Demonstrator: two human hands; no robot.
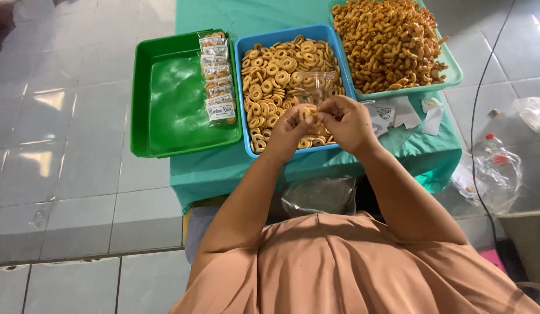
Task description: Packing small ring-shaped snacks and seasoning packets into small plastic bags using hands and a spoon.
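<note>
Over a teal-clothed table (pixel 223 168), both hands, left hand (pixel 290 125) and right hand (pixel 345 119), pinch a small clear bag (pixel 316 84) above the blue tray (pixel 242 75) of ring snacks (pixel 275 70), several filled packets (pixel 217 75) done, most snacks unpacked.

Teal tray (pixel 453 72) of snacks cut off at top edge

Left of my grip, the green tray (pixel 165 104) lay mostly bare, only a row of filled packets (pixel 217 78) along its near edge blocking the way. Ahead, ring snacks (pixel 275 70) filled the blue tray (pixel 242 75). Right, paper labels (pixel 397 113) cluttered the cloth.
</note>
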